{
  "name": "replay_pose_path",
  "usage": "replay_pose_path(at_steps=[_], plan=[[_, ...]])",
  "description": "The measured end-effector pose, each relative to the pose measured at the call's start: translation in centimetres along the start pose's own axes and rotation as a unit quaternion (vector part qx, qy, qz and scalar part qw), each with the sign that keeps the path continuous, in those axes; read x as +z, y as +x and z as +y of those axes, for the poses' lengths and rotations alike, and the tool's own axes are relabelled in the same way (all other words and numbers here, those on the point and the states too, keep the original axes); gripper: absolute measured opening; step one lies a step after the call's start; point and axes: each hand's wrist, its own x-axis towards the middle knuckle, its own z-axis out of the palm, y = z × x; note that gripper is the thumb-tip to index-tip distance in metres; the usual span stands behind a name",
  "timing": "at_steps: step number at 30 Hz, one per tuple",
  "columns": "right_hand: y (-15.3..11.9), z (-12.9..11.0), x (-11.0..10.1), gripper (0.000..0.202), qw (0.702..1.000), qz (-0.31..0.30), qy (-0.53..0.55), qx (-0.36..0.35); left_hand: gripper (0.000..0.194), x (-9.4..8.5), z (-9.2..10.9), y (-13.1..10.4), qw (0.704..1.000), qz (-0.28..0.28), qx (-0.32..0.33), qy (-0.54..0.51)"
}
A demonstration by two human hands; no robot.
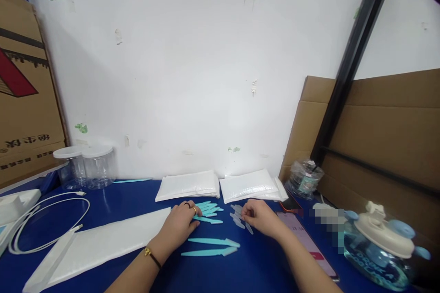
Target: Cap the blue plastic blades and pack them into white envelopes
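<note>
My left hand is over the near left side of a fanned pile of teal eyebrow razors. Its thumb and index finger close around the handle of the nearest razor; its other fingertips are hidden. Nearer to me, two more teal razors lie side by side, broad ends to the right. My right hand is curled at a small group of translucent plastic blade caps, its fingertips pinched together on one cap.
Two stacks of white bubble mailers, left and right, lie by the wall. A long white mailer and a cable are on the left. A phone and a water bottle stand right. Lidded clear jars sit back left.
</note>
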Motion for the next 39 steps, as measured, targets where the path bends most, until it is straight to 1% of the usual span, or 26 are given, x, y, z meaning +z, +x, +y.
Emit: replay_pose_path(at_steps=[2, 4, 6, 9, 13, 18, 22, 26, 30, 32, 35, 37, 39], plan=[[0.0, 0.3, 0.3, 0.005, 0.999, -0.010, -0.037, 0.001, 0.016, 0.1, -0.2, 0.2, 1.000, -0.002, 0.005, 0.016], [0.0, 0.3, 0.9, 0.008, 0.999, -0.016, -0.050, -0.008, 0.012, 0.1, -0.1, 0.2, 1.000, -0.002, 0.010, 0.027], [0.0, 0.1, 1.6, 0.005, 0.999, -0.037, -0.033, -0.010, 0.010, 0.1, 0.0, 0.3, 0.999, -0.001, 0.015, 0.032], [0.1, -0.1, 2.4, 0.008, 0.998, -0.067, 0.017, 0.002, 0.014, 0.0, 0.3, 0.3, 0.999, 0.001, 0.032, 0.037], [0.1, -0.3, 2.7, 0.010, 0.998, -0.058, 0.034, -0.005, 0.019, 0.0, 0.6, 0.3, 0.998, -0.003, 0.048, 0.051], [0.3, -0.9, 3.0, 0.010, 0.997, -0.058, 0.037, -0.022, 0.019, -0.1, 1.0, 0.3, 0.998, -0.003, 0.048, 0.049], [0.2, -1.8, 3.3, 0.010, 0.998, -0.055, 0.033, -0.023, 0.020, -0.2, 1.4, 0.1, 0.998, -0.011, 0.044, 0.036], [0.0, -2.7, 3.6, 0.012, 0.996, -0.061, 0.050, -0.039, 0.019, 0.2, 1.9, 0.1, 0.998, -0.030, 0.051, 0.006], [-0.1, -2.3, 3.1, 0.011, 0.993, -0.086, 0.055, -0.056, 0.017, 0.6, 1.9, 0.1, 0.997, -0.050, 0.055, -0.021], [0.1, -1.6, 2.4, 0.014, 0.996, -0.062, 0.040, -0.059, 0.015, 0.4, 1.6, 0.0, 0.998, -0.035, 0.047, -0.014], [0.5, -0.5, 1.5, 0.023, 0.998, 0.006, -0.011, -0.056, 0.013, -0.1, 1.0, 0.0, 0.999, -0.002, 0.025, 0.020], [0.7, -0.1, 1.2, 0.029, 0.997, 0.010, -0.039, -0.069, 0.016, -0.2, 0.5, 0.1, 0.999, 0.008, 0.018, 0.042], [0.8, -0.3, 1.3, 0.033, 0.993, -0.010, -0.067, -0.102, 0.019, -0.1, 0.2, 0.2, 0.998, 0.012, 0.021, 0.054]])
